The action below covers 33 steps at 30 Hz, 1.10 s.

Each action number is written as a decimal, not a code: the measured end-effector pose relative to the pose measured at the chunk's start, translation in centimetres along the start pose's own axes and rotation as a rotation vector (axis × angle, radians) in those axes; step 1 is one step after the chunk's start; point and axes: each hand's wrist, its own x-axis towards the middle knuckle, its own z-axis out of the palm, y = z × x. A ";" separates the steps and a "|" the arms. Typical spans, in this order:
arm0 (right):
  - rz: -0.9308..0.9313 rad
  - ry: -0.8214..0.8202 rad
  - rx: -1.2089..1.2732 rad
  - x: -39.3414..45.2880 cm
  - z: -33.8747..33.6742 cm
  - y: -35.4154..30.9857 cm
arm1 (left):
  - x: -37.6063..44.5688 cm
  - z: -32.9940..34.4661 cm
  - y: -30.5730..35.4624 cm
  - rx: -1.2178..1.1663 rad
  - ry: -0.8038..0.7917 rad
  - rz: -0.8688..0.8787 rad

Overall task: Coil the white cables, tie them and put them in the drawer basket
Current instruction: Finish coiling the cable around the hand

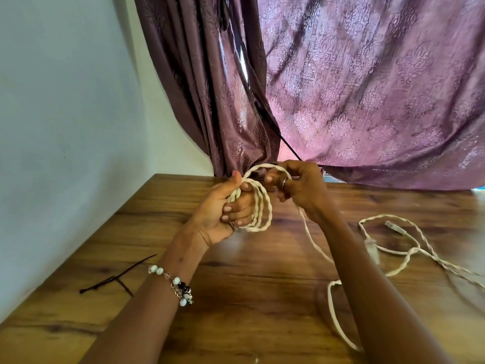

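Note:
My left hand (223, 208) grips several loops of twisted white cable (259, 206) above the wooden table (236, 298). My right hand (299, 187) pinches the top of the same coil, just right of the left hand. The loose run of the cable drops behind my right forearm and lies in slack curves (333, 311) on the table. Another white cable (409, 248) with a clear plug (395, 227) lies at the right. No drawer basket is in view.
Black zip ties (118, 279) lie on the table at the left, near the wall. A purple patterned curtain (367, 101) hangs behind the table's far edge, with a thin black cord (286, 145) running down it.

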 end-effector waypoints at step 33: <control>-0.355 -0.181 -0.361 -0.3 2.9 -1.9 | -0.9 -1.2 0.0 0.318 0.142 -0.024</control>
